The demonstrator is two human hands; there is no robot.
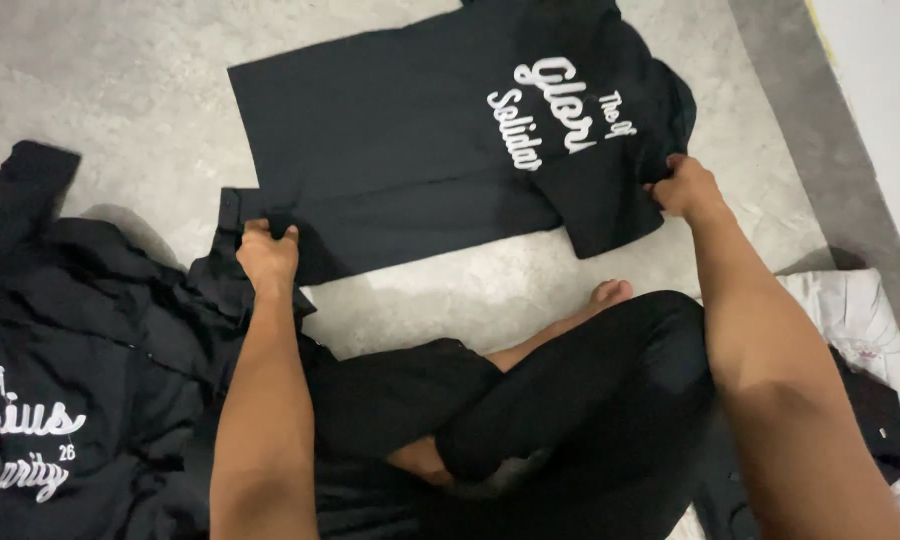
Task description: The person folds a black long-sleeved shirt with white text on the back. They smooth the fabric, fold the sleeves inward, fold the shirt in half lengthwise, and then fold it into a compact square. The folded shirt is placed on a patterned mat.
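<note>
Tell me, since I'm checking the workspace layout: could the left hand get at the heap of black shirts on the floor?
Probably yes: the left hand grips the spread shirt right beside the heap, nothing between.

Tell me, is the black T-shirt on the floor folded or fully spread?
Partly folded. The black T-shirt has its sides turned in, making straight edges; the left hand and right hand grip its near edge.

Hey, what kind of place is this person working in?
Probably a room at home: a bare grey floor, a black T-shirt spread on it, a pile of black shirts, and white bedding at the right.
</note>
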